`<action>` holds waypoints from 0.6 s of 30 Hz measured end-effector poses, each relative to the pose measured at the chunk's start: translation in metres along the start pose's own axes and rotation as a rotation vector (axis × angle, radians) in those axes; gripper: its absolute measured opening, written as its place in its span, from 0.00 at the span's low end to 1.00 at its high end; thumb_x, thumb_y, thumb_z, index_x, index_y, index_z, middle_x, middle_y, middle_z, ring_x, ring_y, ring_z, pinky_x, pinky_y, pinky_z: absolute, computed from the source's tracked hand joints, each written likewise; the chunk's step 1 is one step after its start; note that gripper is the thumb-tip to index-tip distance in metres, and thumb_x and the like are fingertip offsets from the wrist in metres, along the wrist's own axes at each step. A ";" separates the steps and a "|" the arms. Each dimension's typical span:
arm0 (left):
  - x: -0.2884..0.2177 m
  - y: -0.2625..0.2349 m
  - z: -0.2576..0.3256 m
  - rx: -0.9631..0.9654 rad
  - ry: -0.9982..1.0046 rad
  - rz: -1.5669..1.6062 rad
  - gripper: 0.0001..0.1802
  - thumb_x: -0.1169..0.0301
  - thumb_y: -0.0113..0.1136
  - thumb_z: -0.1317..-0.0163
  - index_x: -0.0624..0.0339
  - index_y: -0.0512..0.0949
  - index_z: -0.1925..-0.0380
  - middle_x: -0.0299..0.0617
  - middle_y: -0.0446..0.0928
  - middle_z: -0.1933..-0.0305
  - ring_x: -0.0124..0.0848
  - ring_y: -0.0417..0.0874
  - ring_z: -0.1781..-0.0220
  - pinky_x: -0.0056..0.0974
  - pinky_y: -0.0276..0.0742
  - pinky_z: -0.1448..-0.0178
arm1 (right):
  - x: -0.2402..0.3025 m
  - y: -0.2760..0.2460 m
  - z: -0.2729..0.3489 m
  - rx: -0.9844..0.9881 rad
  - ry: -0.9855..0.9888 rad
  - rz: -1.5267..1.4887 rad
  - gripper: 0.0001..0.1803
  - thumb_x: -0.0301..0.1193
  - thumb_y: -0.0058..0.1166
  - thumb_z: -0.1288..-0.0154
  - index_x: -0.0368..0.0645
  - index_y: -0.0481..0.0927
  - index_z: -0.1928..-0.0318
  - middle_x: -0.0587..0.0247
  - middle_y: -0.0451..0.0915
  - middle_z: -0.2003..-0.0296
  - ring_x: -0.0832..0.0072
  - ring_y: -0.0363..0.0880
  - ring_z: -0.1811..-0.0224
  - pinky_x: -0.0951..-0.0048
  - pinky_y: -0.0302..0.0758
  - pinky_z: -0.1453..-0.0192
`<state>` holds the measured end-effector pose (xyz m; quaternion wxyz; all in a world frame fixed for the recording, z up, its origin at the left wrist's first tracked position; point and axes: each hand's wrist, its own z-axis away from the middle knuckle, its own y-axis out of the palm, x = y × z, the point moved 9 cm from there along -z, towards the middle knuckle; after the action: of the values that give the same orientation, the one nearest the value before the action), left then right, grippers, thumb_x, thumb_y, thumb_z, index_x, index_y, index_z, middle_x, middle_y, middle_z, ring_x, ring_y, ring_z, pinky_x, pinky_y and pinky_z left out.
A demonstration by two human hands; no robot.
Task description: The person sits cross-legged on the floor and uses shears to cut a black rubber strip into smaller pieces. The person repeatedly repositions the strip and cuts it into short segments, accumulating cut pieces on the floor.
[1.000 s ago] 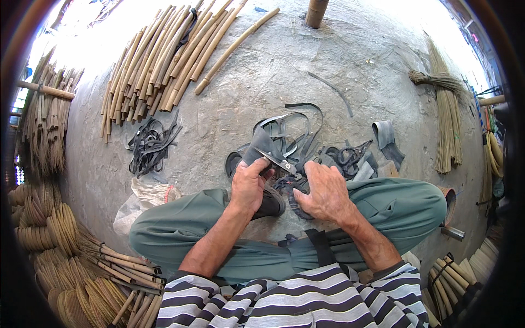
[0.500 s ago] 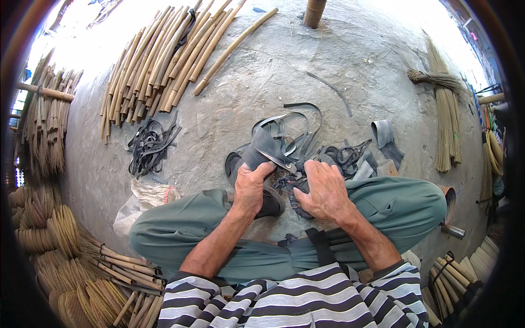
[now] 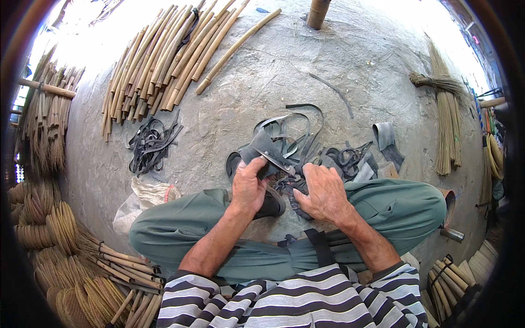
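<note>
My left hand (image 3: 249, 186) pinches a piece of dark grey rubber sheet (image 3: 261, 143) between thumb and fingers. Scissors (image 3: 278, 162) reach toward it from my right hand (image 3: 325, 191), their pale blades apart at the sheet's lower edge. The fingers of my right hand are wrapped round the handles, which they mostly hide. Just beyond the sheet, long cut rubber strips (image 3: 313, 128) curl on the ground. A heap of black rubber scraps (image 3: 347, 158) lies beside my right hand. One dark sandal (image 3: 272, 203) shows below my left hand.
Bamboo poles (image 3: 156, 68) lie at the far left. Nearer are a tangle of black strips (image 3: 153, 143) and a white sack (image 3: 143, 202). A bent rubber piece (image 3: 387, 143) and a straw broom (image 3: 447, 126) lie to the right. A bamboo post (image 3: 317, 13) stands at the far side.
The scissor blades have opened wider against the rubber sheet, and the sheet has tilted slightly in my left hand. My right hand stays nearly in place.
</note>
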<state>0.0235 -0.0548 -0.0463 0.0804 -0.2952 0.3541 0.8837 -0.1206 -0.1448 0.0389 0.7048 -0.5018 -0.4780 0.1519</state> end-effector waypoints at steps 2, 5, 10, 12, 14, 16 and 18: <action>0.005 0.011 0.006 0.070 0.053 -0.029 0.15 0.76 0.62 0.31 0.59 0.80 0.45 0.37 0.86 0.50 0.28 0.87 0.48 0.40 0.82 0.41 | 0.002 -0.006 0.001 -0.070 -0.036 0.036 0.23 0.42 0.70 0.40 0.39 0.74 0.56 0.49 0.80 0.66 0.48 0.81 0.59 0.51 0.71 0.53; 0.010 0.016 0.008 0.108 0.053 -0.049 0.17 0.77 0.61 0.32 0.61 0.80 0.44 0.37 0.86 0.49 0.27 0.87 0.47 0.35 0.82 0.39 | -0.002 -0.005 0.000 -0.047 0.008 0.037 0.24 0.43 0.71 0.42 0.39 0.75 0.57 0.50 0.80 0.66 0.50 0.80 0.59 0.54 0.70 0.52; 0.007 0.012 0.004 0.123 0.024 -0.038 0.15 0.77 0.61 0.32 0.62 0.80 0.45 0.38 0.86 0.49 0.27 0.88 0.48 0.35 0.84 0.42 | -0.007 0.003 0.000 0.125 0.113 0.004 0.24 0.44 0.71 0.40 0.38 0.76 0.60 0.47 0.84 0.70 0.49 0.85 0.64 0.52 0.74 0.55; 0.011 0.008 0.003 0.090 -0.045 -0.038 0.15 0.77 0.61 0.31 0.62 0.80 0.46 0.38 0.86 0.49 0.28 0.88 0.48 0.36 0.85 0.43 | -0.010 0.006 0.001 0.174 0.155 -0.039 0.24 0.45 0.70 0.39 0.38 0.76 0.61 0.46 0.84 0.71 0.48 0.85 0.65 0.52 0.75 0.56; 0.007 0.012 0.002 0.118 -0.038 0.039 0.14 0.77 0.61 0.31 0.62 0.80 0.46 0.38 0.86 0.49 0.29 0.88 0.48 0.37 0.86 0.44 | -0.013 0.011 0.003 0.223 0.192 -0.068 0.23 0.44 0.70 0.39 0.38 0.76 0.61 0.46 0.84 0.71 0.48 0.85 0.65 0.52 0.75 0.56; 0.008 0.011 0.001 0.096 -0.038 0.071 0.14 0.77 0.60 0.31 0.61 0.80 0.46 0.39 0.86 0.49 0.29 0.88 0.47 0.37 0.86 0.43 | -0.016 0.017 0.005 0.255 0.210 -0.087 0.23 0.44 0.70 0.39 0.38 0.76 0.60 0.47 0.84 0.70 0.49 0.85 0.63 0.52 0.74 0.55; 0.006 0.011 0.001 0.076 -0.008 0.089 0.14 0.77 0.60 0.31 0.62 0.80 0.45 0.39 0.86 0.49 0.29 0.88 0.47 0.37 0.84 0.42 | -0.007 0.009 0.001 0.124 0.084 -0.045 0.24 0.43 0.70 0.40 0.38 0.74 0.58 0.47 0.82 0.67 0.47 0.83 0.60 0.50 0.74 0.53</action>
<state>0.0142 -0.0623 -0.0430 0.0537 -0.2725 0.3997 0.8736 -0.1223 -0.1453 0.0273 0.7572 -0.4521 -0.4489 0.1440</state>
